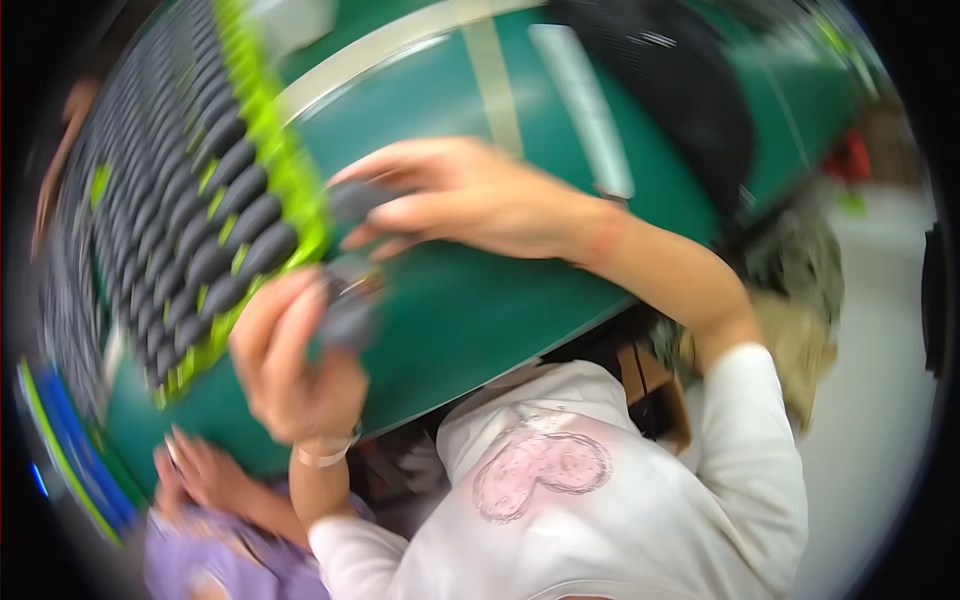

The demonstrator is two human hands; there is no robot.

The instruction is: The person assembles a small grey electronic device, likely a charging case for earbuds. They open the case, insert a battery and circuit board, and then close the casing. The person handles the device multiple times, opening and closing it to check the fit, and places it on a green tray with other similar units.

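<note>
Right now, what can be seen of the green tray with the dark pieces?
The green tray looks like bright lime plastic, holding close rows of dark grey rounded pieces. It lies tilted across the picture's left on a dark green table. The right hand reaches to its edge with a dark piece; whether they touch is blurred.

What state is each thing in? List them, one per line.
Left hand: closed around a dark grey piece.
Right hand: fingers pinching a dark grey piece at the tray edge.
Green tray: tilted, rows filled with dark pieces.
Green table: tray resting on it.
</note>
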